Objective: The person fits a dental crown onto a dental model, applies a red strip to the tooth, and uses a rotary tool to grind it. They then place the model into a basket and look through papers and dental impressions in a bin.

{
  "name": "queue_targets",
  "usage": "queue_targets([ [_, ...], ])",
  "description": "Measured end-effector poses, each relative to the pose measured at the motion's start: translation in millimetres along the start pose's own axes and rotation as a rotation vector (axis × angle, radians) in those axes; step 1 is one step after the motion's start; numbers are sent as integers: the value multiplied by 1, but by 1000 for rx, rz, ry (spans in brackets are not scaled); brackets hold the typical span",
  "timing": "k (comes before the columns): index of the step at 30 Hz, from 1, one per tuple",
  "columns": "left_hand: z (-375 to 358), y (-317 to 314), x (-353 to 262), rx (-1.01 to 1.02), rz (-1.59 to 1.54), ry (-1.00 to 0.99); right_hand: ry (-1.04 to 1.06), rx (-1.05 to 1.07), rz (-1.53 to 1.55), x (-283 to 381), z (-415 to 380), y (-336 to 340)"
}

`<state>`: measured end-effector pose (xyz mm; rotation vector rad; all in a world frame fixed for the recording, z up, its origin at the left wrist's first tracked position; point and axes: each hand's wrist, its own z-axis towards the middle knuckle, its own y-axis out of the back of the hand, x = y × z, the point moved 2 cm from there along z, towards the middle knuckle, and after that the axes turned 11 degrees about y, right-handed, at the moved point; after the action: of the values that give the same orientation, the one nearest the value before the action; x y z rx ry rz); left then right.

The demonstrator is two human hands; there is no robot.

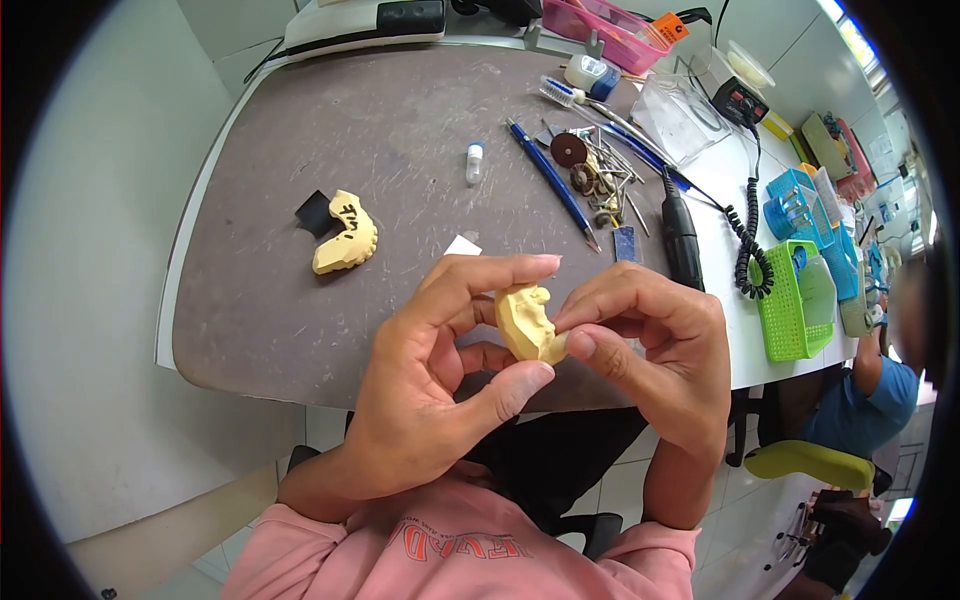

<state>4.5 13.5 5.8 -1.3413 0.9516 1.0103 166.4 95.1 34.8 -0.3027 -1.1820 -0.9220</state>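
Above the front of the bench, my left hand [430,370] holds a pale yellow plaster dental model [522,325] between thumb and fingers. The model is tilted, its tooth side facing right. My right hand [650,350] is closed in a pinch against the model's right edge; whatever lies between those fingertips is hidden. A second plaster dental model [350,240], curved and with dark handwriting on it, lies at the left of the bench. It rests beside a small black sheet [317,214]. Just beyond my left hand is a white scrap [462,246].
A small capped vial [474,163] stands mid-bench. To the right lie a blue pencil [553,183], several rotary burs [615,175], a black handpiece [681,235] with coiled cord and a green basket [795,310]. A pink basket [610,35] is at the back. Another person in blue [865,400] sits far right.
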Motion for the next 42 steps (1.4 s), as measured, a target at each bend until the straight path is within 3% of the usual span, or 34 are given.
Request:
queue_targets([
  [9,0,-1,-8,-32,-111,139,-154,-169,266,4,-3,-5],
  [20,3,4,-6,98,-199,311,-51,-56,242,-2,-6,-3],
  [30,5,10,-2,185,-214,344,-129,-72,333,0,-3,-3],
  [32,5,13,-2,287,-267,338,-130,-82,364,0,-3,-3],
  [40,6,9,-3,240,-232,369,-129,-49,383,-2,-1,-2],
  [42,5,8,-4,234,-232,372,-146,-126,350,0,0,-5],
])
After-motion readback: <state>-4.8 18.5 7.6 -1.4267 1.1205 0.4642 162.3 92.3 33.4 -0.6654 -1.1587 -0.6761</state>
